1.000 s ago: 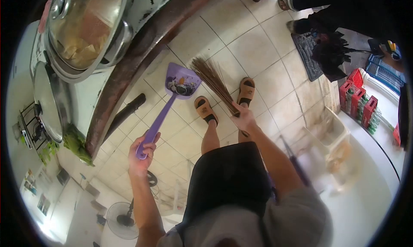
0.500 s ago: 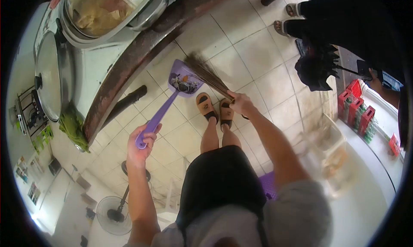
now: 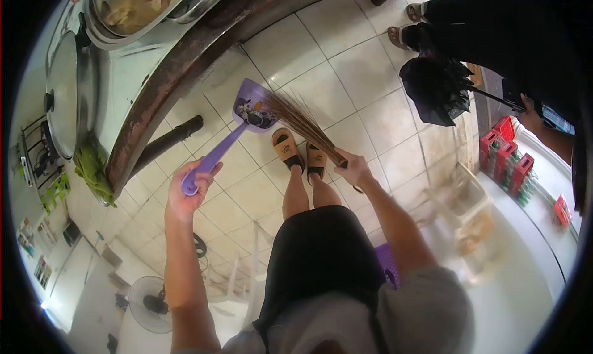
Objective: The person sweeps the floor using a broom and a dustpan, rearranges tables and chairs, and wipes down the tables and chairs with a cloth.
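My left hand (image 3: 193,190) is closed round the end of the handle of a purple dustpan (image 3: 217,149). Dark and pale litter (image 3: 254,114) lies in its pan, with a small orange bit among it. In my right hand (image 3: 353,169) is a brown stick broom (image 3: 309,129), gripped at its bound end. The bristles reach to the right side of the pan and overlap its edge; whether they touch the litter I cannot tell. My sandalled feet (image 3: 289,149) stand on the tiles just below the pan.
At upper left a worn-edged counter (image 3: 139,95) carries a lidded tray of food (image 3: 133,8) and a large lidded pan (image 3: 65,95). A person in dark clothes (image 3: 494,20) stands at upper right holding a black umbrella (image 3: 435,91). Red bottle crates (image 3: 506,159) and a fan (image 3: 150,303) are at the sides.
The broom's bristles have swung down from the pan's upper right corner to its right side. Dustpan and both hands sit slightly further left in view. The umbrella has also shifted left.
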`<state>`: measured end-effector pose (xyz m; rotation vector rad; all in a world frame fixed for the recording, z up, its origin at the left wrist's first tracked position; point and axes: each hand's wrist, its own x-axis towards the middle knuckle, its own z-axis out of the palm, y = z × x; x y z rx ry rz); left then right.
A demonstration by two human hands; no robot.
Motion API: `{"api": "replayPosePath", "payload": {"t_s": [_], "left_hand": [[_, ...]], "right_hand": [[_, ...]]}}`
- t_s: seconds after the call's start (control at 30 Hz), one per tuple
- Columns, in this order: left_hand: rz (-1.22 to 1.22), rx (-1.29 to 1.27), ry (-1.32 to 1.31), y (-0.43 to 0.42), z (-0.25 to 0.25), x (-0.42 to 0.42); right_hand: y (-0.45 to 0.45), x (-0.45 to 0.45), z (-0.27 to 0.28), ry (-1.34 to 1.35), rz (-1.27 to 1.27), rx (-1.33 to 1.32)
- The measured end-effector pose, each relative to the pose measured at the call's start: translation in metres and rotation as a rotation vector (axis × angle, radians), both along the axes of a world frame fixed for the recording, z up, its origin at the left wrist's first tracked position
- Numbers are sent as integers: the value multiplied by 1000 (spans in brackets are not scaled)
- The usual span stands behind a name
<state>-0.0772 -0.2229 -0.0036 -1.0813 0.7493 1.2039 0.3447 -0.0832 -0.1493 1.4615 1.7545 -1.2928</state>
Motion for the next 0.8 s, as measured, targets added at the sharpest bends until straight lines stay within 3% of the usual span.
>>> {"api": "replayPosePath", "payload": {"t_s": [0.1,0.17,0.23,0.33,0.4,0.43,0.5,0.57,0.63,0.67,0.77,0.8], "left_hand": [[14,-26,-3,9,4,7],[14,-73,10,10,5,11],[18,-27,13,5,-3,13],[41,-2,42,2,-2,18],[58,-35,51,2,2,21],[82,-45,55,3,3,22],[85,-49,43,5,3,21],[83,-51,39,1,4,17],[36,-19,38,-10,-4,10],[36,-24,34,-20,-1,8],[1,4,75,-39,8,2],[-1,7,75,-47,13,0]], "right_hand": [[17,12,31,236,-141,103],[44,-2,-1,329,-162,334],[93,-40,-56,253,-213,388],[145,-110,-91,177,-195,458],[144,-128,-89,-83,46,223],[127,-116,-98,-141,349,279],[82,-70,-91,-85,551,283],[58,-47,-23,-46,268,-54],[33,-8,-2,242,74,63],[25,-2,10,238,74,58],[33,-16,50,126,-238,55],[35,-28,33,125,-242,60]]}}
